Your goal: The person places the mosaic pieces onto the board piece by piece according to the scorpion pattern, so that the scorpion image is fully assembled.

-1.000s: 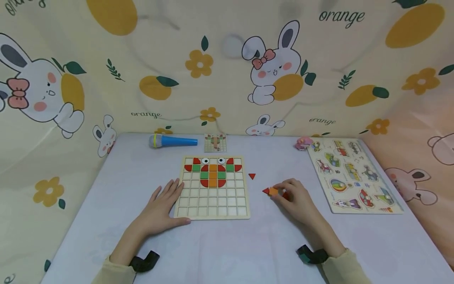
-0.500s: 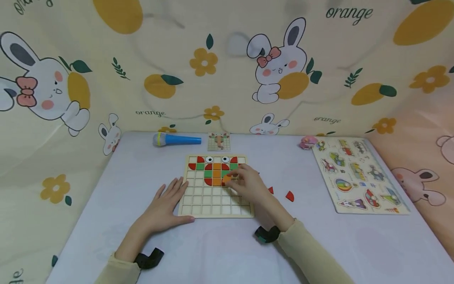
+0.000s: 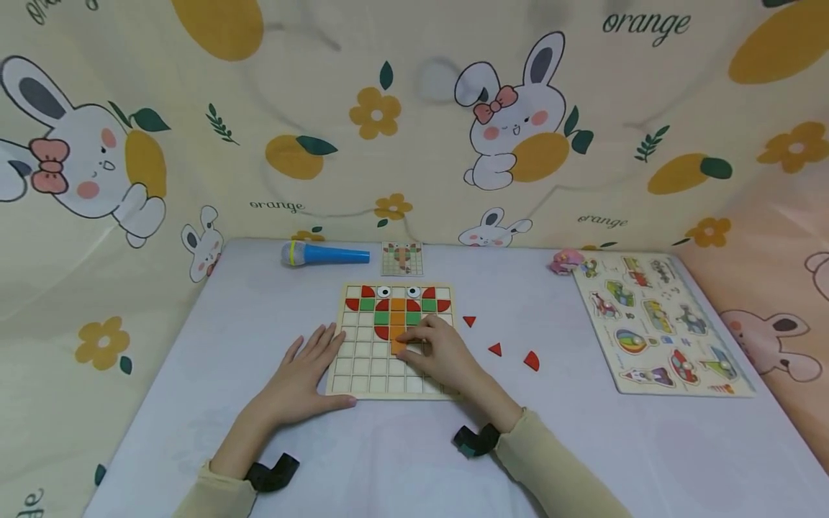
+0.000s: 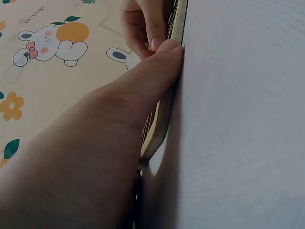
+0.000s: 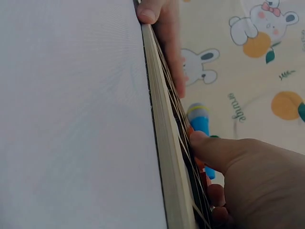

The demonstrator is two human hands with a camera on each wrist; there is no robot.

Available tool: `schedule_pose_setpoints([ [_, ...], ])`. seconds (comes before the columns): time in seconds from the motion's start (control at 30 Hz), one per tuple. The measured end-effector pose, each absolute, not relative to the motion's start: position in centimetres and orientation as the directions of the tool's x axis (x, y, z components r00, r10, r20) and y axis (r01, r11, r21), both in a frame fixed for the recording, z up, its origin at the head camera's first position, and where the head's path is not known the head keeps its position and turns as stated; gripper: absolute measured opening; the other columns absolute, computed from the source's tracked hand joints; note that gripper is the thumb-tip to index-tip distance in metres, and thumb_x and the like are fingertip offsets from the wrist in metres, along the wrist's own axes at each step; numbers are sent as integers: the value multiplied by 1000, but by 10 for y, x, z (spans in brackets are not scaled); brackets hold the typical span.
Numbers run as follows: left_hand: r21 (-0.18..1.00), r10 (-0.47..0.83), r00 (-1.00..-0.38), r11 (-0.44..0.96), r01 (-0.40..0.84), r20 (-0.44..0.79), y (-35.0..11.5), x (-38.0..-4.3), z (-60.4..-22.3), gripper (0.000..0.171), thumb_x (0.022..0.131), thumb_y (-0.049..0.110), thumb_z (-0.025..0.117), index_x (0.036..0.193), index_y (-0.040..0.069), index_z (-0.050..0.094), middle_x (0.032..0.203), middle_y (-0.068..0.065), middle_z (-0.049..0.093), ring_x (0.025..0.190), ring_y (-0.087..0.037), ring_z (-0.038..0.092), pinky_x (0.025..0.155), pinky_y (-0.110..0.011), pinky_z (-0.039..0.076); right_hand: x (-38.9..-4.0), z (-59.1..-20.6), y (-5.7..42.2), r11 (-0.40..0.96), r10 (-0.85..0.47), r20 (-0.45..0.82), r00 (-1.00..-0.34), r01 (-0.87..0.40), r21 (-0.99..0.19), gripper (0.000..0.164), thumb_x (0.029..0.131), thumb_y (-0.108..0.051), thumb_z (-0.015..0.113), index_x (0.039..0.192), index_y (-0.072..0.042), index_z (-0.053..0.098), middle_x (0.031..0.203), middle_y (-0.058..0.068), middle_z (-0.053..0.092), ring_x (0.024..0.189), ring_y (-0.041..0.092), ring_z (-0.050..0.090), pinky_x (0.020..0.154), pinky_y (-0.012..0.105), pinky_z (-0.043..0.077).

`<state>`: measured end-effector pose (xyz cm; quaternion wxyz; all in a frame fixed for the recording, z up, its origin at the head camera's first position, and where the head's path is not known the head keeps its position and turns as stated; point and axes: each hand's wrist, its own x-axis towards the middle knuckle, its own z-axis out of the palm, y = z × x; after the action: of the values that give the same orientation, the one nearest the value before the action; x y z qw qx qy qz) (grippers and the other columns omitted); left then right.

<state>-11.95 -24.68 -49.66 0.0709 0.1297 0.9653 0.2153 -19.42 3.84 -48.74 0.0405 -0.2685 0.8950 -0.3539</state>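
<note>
My left hand [image 3: 294, 385] rests with straight fingers on the left edge of a wooden grid board [image 3: 363, 386], thumb along its front edge. In the left wrist view the thumb [image 4: 159, 59] lies on the rim. Over the middle of the board, my right hand [image 3: 450, 356] pinches an orange square tile [image 3: 397, 347] between thumb and fingers, at the lower end of the orange column. Whether the tile sits fully in its cell cannot be told. Red, green and orange tiles with two eye pieces [image 3: 383, 292] fill part of the upper rows.
Right of the board lie two red triangles [image 3: 469, 321] and a red quarter-round tile [image 3: 532, 360]. Behind it are a pattern card [image 3: 402, 260] and a blue toy microphone [image 3: 330, 255]. A picture puzzle board [image 3: 660, 338] and a small pink toy [image 3: 565, 262] lie at the right.
My right hand has picked the orange tile off the table at the right and carried it left over the board, then slightly down to the orange column. The left hand stays put.
</note>
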Motion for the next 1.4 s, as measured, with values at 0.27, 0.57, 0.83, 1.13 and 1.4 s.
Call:
schedule_pose_setpoints([
  [0.27,453,271,-960,866,211,-71,-245,-120,-495,118,78,76,77,167,12,34,177,-15,19,164,-38,12,129,-65,6,-191,-489,41,593,-520,157,-840,-487,-641,27,94,-35,83,117,-23,82,103,-5,60,92,10,51,76,28,45],
  [0.57,464,257,-964,863,197,-70,-242,-119,-494,113,77,76,79,163,13,40,176,-15,22,164,-38,15,129,-66,8,-185,-485,38,615,-505,163,-848,-486,-621,24,94,-34,84,113,-20,83,101,-2,61,91,12,52,76,30,48],
  [0.83,463,232,-970,870,172,-74,-237,-120,-497,115,75,77,79,163,13,41,176,-15,22,164,-38,14,129,-66,7,-196,-449,82,648,-427,94,-899,-377,-661,39,95,-29,82,128,-9,74,117,10,68,103,27,61,85,41,55],
  [1.13,457,234,-969,872,175,-77,-239,-120,-494,113,77,76,79,163,12,41,175,-17,23,163,-40,15,128,-68,7,-186,-454,207,741,-263,11,-965,-209,-637,45,92,-31,85,129,-7,73,114,12,69,101,26,59,83,38,50],
  [1.4,465,226,-972,869,168,-71,-240,-121,-498,114,76,78,77,163,13,41,176,-16,23,163,-40,15,128,-68,7,-172,-475,246,762,-305,6,-952,-247,-599,47,89,-36,88,128,-15,76,122,6,68,110,23,59,94,30,53],
])
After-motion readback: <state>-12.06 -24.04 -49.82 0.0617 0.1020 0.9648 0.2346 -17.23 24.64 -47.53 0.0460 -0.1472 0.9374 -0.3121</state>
